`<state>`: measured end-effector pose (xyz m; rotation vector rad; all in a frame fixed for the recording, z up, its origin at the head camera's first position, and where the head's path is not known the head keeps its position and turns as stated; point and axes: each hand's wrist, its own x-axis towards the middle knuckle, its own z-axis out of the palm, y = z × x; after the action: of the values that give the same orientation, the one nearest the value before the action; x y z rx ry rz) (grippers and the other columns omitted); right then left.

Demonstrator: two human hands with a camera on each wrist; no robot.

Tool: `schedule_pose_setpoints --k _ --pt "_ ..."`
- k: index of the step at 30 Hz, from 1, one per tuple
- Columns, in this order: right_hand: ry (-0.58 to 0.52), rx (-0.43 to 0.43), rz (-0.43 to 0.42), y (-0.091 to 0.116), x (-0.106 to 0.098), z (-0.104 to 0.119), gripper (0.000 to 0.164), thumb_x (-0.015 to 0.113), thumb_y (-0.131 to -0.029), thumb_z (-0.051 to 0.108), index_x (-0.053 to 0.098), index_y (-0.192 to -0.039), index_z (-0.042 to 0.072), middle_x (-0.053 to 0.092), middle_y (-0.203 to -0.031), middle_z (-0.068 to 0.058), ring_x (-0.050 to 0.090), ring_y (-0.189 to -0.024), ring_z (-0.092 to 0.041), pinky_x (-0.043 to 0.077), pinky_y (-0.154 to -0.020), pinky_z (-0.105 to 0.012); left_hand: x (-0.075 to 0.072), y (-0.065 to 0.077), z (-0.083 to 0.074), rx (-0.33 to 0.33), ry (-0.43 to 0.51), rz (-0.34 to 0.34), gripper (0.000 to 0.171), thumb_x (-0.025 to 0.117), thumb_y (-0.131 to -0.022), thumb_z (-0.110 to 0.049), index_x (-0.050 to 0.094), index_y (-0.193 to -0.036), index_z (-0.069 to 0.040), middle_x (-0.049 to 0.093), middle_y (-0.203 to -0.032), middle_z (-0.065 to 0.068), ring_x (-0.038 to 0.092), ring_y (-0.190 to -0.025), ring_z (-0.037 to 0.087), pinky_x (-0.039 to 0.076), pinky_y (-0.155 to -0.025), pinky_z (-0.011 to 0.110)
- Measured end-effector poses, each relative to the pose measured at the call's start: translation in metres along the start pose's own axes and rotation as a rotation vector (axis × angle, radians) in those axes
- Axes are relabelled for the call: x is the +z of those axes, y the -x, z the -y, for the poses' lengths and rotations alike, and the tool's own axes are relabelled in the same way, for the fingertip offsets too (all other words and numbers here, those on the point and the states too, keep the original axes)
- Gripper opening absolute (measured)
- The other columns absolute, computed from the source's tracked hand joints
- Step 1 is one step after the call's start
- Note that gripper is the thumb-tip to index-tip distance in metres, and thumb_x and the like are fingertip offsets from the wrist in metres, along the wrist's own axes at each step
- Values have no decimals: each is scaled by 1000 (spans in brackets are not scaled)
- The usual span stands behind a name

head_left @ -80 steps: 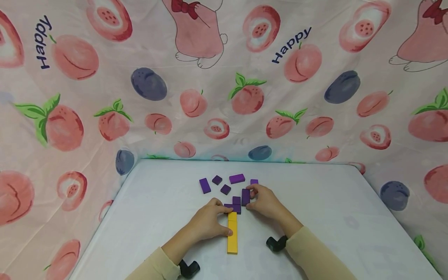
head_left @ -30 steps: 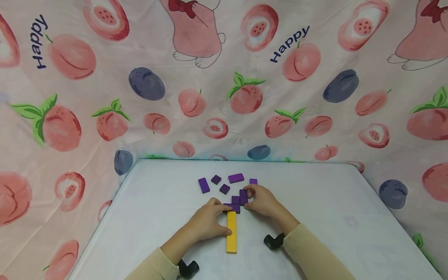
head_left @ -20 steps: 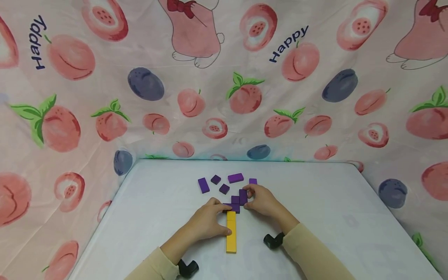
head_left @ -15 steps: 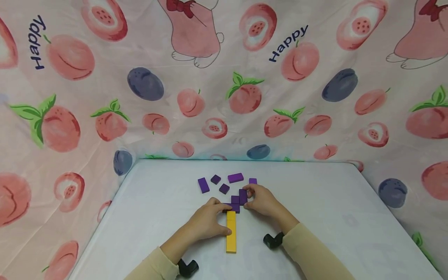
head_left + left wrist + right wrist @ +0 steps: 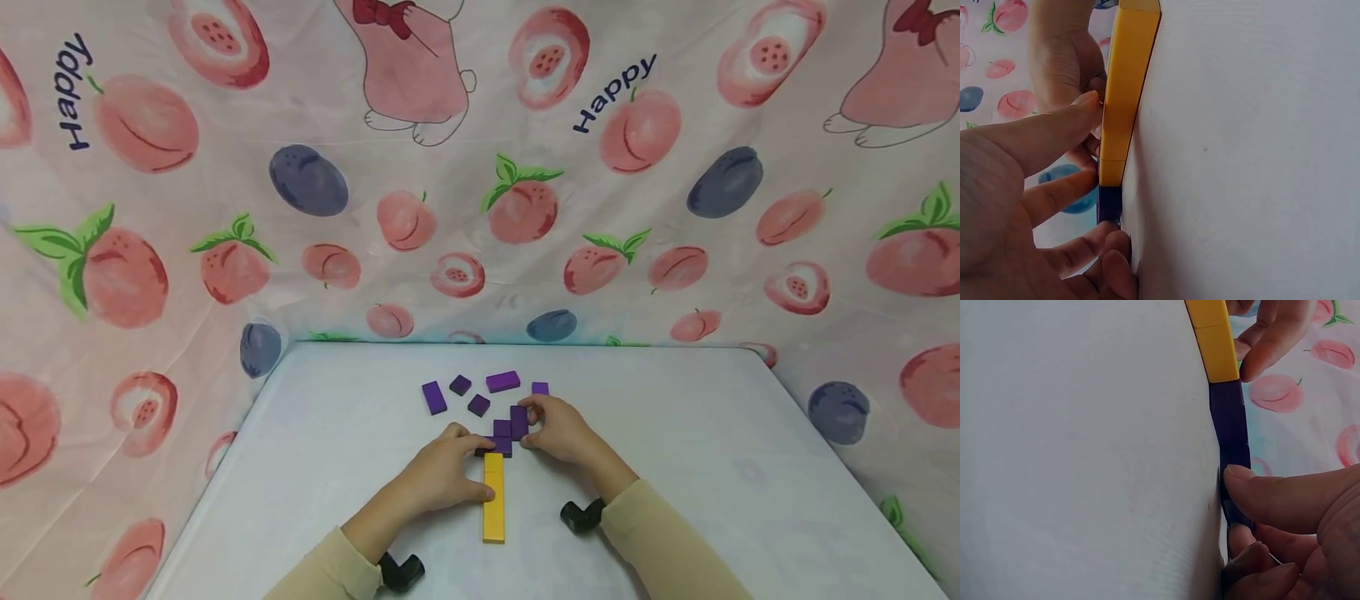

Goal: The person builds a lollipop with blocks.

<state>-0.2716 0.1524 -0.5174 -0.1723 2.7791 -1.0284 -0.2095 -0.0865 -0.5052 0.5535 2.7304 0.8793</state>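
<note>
In the head view, a yellow strip point(image 5: 493, 518) of end-to-end blocks lies on the table, with a purple rectangular block point(image 5: 504, 447) at its far end. A small purple square block point(image 5: 502, 428) sits beyond that, and an upright-lying purple rectangular block point(image 5: 519, 423) adjoins its right side. My left hand point(image 5: 441, 472) rests its thumb on the yellow strip's left side and its index fingertip on the first purple block. Thumb and index finger of my right hand point(image 5: 564, 431) pinch the rightmost adjoining block by its ends. The wrist views show the yellow strip point(image 5: 1125, 87) and purple blocks point(image 5: 1230, 415) edge-on.
Loose purple pieces lie farther back: a rectangle point(image 5: 434, 397), two small squares point(image 5: 461, 384) point(image 5: 478, 405), another rectangle point(image 5: 502, 382) and one partly hidden piece point(image 5: 540, 388). A fruit-printed cloth point(image 5: 465, 208) hangs behind the white table point(image 5: 712, 467). Black wrist devices point(image 5: 582, 517) sit under both sleeves.
Since the earliest frame, my right hand has slid its purple block slightly left, against the small square one. The left hand stays in place; the whole view drifts slightly.
</note>
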Motion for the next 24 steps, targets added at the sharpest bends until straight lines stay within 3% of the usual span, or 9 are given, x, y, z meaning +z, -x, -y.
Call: schedule_pose_setpoints --k 17,24 --pt "-3 18 -10 -2 3 0 56 91 -83 10 70 -135 17 61 -99 0 57 -100 -21 52 -94 -41 -5 -5 15 -1 124 7 65 89 -87 -42 66 -147 -28 69 -136 4 64 -127 24 55 -108 55" --pt "0 13 -21 -2 5 -2 57 92 -82 11 70 -134 18 61 -99 0 57 -100 -21 52 -95 -43 -8 -8 19 -6 165 3 64 89 -89 -38 65 -147 -25 72 -132 3 63 -100 17 58 -90 42"
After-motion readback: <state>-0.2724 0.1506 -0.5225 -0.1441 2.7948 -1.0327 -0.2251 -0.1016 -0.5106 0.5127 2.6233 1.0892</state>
